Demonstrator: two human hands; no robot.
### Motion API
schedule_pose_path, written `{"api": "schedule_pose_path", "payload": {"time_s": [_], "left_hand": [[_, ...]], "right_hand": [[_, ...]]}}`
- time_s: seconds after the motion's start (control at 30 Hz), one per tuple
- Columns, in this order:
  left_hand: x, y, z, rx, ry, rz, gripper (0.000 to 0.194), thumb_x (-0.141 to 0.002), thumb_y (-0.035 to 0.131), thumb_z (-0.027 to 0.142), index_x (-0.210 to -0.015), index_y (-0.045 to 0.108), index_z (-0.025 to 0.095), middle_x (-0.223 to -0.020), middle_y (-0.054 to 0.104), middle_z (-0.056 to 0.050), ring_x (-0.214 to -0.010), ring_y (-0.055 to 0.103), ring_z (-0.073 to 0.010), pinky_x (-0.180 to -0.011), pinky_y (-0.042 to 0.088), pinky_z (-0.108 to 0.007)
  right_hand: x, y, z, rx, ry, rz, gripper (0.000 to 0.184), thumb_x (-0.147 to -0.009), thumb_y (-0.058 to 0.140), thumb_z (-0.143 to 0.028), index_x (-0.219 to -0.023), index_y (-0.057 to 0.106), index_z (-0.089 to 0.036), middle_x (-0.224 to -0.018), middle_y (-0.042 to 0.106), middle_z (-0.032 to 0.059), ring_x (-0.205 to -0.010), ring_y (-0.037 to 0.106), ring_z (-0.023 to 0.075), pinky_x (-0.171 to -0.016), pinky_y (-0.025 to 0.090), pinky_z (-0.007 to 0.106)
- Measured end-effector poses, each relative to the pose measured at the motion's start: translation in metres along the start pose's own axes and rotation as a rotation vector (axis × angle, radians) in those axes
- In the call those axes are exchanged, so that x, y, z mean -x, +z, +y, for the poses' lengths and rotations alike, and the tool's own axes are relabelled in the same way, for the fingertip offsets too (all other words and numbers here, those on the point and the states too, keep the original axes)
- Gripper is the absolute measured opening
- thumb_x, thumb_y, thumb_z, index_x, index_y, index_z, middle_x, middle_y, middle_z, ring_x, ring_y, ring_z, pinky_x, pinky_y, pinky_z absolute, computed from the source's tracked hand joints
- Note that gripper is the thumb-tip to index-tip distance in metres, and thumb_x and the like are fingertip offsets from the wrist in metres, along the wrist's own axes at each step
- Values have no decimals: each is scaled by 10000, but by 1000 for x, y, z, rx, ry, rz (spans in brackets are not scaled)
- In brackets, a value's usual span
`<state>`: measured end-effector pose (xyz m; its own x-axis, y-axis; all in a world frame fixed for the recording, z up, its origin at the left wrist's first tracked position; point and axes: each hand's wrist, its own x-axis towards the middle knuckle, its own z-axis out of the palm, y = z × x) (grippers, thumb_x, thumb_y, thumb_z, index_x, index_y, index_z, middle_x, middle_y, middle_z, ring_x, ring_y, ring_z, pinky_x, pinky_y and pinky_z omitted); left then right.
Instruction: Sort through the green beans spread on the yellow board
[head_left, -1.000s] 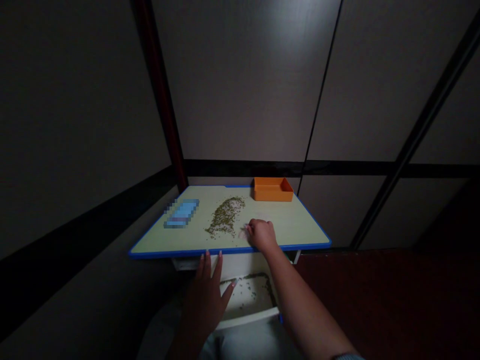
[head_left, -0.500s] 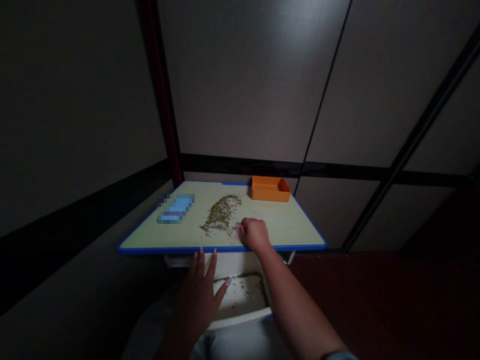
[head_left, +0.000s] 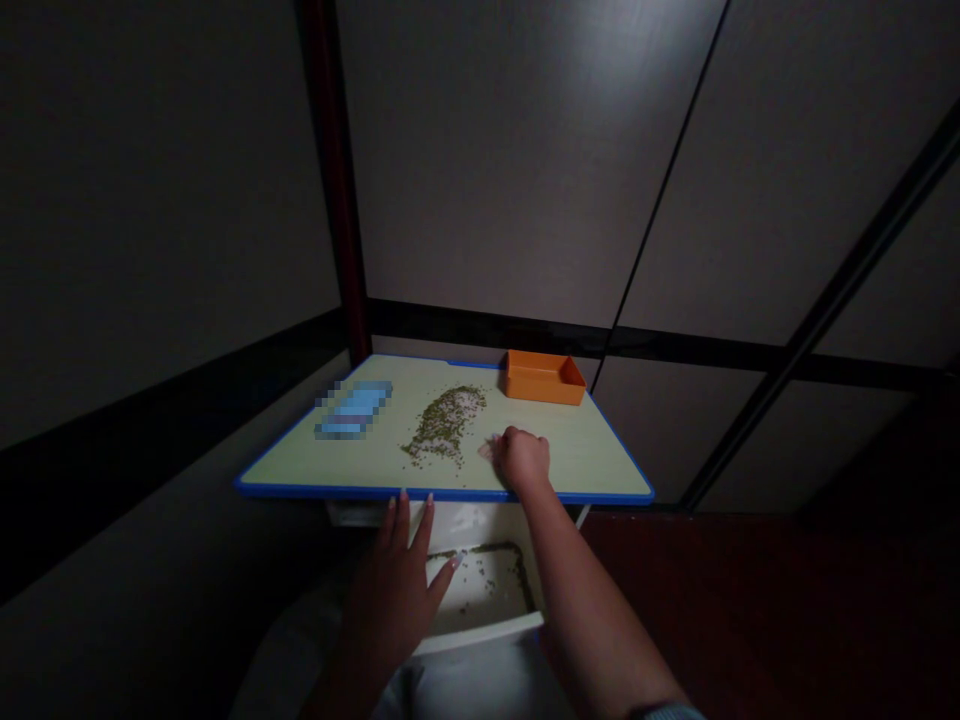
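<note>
My right hand [head_left: 523, 460] is closed and rests on the pale tabletop [head_left: 577, 465], right of the spread grains; whatever its fingers hold is hidden. A small pale pinkish patch [head_left: 487, 450] shows at its fingertips. Left of it lies a loose pile of small green grains [head_left: 442, 425], with paler bits among them. My left hand [head_left: 405, 570] is open, fingers spread, with its fingertips at the table's blue front edge and its thumb over the drawer. The pulled-out white drawer [head_left: 480, 632] below the tabletop has scattered green grains inside.
An orange open box [head_left: 546, 388] stands at the back right of the tabletop. A blurred-out blue flat object [head_left: 354, 410] lies at the left. Behind the table rises a panelled wall [head_left: 487, 180], with dark red floor [head_left: 750, 600] on the right.
My right hand has slid a little to the right, away from the grains, and the pale patch at its fingers has shifted right with it. My left hand stays put.
</note>
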<state>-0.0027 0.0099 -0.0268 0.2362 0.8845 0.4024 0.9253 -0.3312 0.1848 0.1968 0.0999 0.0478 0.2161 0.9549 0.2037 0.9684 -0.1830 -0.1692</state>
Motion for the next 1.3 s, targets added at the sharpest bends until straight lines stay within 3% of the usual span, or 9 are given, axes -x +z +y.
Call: {"api": "schedule_pose_path", "payload": {"time_s": [0.1,0.3,0.43,0.7,1.0,1.1,1.3], "left_hand": [[0,-1,0,-23,6,-14,692,-820,507,485,-1416,393,154,-1530,308,-198,-1434,243,-340,-1066,395,-474],[-1,-6,1,-56,15,-25,683,-834,485,494,-1414,399,144,-1519,308,-233,-1425,261,-353,-1039,417,-468],[-1,-8,3,-64,5,-50,677,-839,474,491,-1416,395,147,-1525,297,-231,-1427,255,-355,-1041,410,-468],[-3,-13,7,-57,-21,-81,682,-834,482,488,-1417,393,146,-1528,297,-223,-1424,259,-358,-1060,391,-459],[-4,-16,9,-60,-26,-99,669,-832,491,476,-1405,413,140,-1527,285,-232,-1428,241,-367,-1068,382,-464],[-3,-18,9,-59,-28,-111,672,-837,478,483,-1414,398,146,-1534,273,-223,-1429,239,-363,-1058,393,-466],[-3,-19,9,-68,-33,-125,673,-834,490,471,-1420,389,155,-1538,271,-215,-1435,225,-352,-1076,376,-460]], "right_hand": [[0,0,2,-37,-7,30,320,-977,375,-361,-979,638,-178,-1003,710,117,-915,643,200,-799,342,314],[4,1,-1,-125,-177,53,272,-964,430,-353,-940,655,-203,-974,720,75,-909,628,176,-807,319,283],[4,0,-4,-83,-182,34,269,-957,444,-356,-935,658,-193,-958,719,84,-914,629,185,-818,315,293],[-4,1,-5,-13,-60,74,310,-960,402,-372,-959,644,-178,-959,716,111,-902,653,220,-823,327,343],[-11,0,15,-19,128,136,311,-952,403,-337,-965,652,-151,-906,720,144,-867,665,224,-808,324,345],[-10,2,14,-78,80,163,305,-962,406,-347,-944,654,-170,-899,723,115,-864,658,200,-809,317,322],[-7,5,-1,-176,-166,108,252,-950,465,-370,-922,668,-222,-936,731,51,-875,642,163,-802,318,279]]}}
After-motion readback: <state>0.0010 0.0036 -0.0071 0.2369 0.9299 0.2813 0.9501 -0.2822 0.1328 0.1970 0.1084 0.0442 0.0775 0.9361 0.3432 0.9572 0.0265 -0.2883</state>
